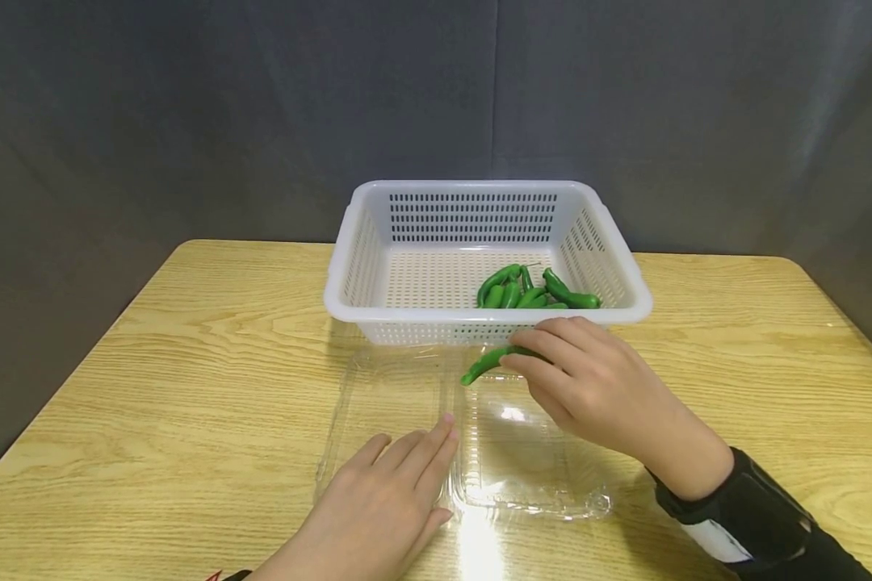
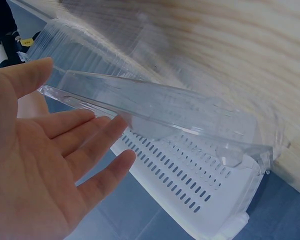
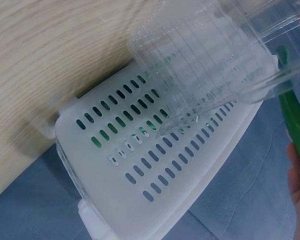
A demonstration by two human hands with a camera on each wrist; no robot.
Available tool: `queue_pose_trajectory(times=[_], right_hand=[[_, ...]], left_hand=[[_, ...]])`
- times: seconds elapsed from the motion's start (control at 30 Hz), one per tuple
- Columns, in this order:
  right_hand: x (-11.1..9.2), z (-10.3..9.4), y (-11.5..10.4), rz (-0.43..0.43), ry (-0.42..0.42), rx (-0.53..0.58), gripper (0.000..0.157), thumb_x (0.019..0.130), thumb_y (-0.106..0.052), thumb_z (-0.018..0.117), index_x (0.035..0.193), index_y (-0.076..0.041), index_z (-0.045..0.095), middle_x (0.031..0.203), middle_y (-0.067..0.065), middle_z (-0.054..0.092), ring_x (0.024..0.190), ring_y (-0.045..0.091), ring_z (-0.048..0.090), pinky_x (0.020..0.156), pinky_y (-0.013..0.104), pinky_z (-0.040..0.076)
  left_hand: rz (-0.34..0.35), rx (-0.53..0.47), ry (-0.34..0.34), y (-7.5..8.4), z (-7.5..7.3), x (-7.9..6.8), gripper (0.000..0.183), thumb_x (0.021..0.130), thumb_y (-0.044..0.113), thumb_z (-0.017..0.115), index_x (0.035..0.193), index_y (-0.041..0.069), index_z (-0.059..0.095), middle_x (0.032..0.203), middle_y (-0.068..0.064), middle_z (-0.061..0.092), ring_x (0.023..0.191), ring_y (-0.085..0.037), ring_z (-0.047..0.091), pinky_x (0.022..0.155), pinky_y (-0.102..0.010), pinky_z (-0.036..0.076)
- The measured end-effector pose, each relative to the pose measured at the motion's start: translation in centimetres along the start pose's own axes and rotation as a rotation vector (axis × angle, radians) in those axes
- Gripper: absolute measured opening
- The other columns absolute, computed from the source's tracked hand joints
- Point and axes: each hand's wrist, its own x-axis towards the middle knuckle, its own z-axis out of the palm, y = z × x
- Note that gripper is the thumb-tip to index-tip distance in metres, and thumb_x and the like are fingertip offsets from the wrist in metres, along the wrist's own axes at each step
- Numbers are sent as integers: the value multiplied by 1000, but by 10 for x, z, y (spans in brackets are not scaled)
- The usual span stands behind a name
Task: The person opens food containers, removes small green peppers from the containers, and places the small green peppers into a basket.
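In the head view my right hand [image 1: 584,383] pinches a green pepper [image 1: 488,363] over the far end of a clear plastic clamshell box [image 1: 519,452]. The same pepper [image 3: 293,112] shows at the right edge of the right wrist view, with fingertips around its lower end. My left hand [image 1: 388,492] lies over the box's middle fold and left half, its fingers straight. From the left wrist, that hand [image 2: 55,150] appears with fingers extended beside the clear plastic wall [image 2: 155,107]. The box lies spread flat, both halves facing up.
Directly behind the box stands a white perforated basket [image 1: 472,315]. Several green peppers [image 1: 512,294] lie in its near right part. The wooden table [image 1: 153,420] extends to both sides, and a dark grey cloth [image 1: 262,121] hangs behind.
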Motion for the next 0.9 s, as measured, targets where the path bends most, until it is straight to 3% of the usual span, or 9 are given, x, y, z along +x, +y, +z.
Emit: queue_pose_trajectory(times=[0.2,0.4,0.57,0.9], right_hand=[[5,-3,-1,-46,154,-45,23,96,-3,50,97,1,72,98,15,72,82,32,66,72,41,55],[8,-3,-2,57,263,-53,22,96,-5,53,96,3,73,96,17,72,81,34,67,72,43,55],[8,-5,-3,173,271,-21,24,100,-11,56,99,5,74,98,18,72,84,36,67,79,43,53],[2,-4,2,267,188,-24,27,102,-14,54,105,5,73,106,18,71,92,35,66,84,39,51]], left_hand=[[1,-2,12,0,1,-1,69,92,48,63,140,0,53,143,-12,54,108,-18,64,87,-36,55],[4,14,15,0,1,0,69,91,49,64,139,0,54,142,-11,55,107,-18,64,87,-36,55],[3,11,17,0,1,0,69,92,48,64,140,0,53,142,-12,55,109,-18,64,87,-36,55],[-2,27,12,0,1,0,68,93,49,62,139,0,54,142,-12,55,109,-18,63,87,-37,54]])
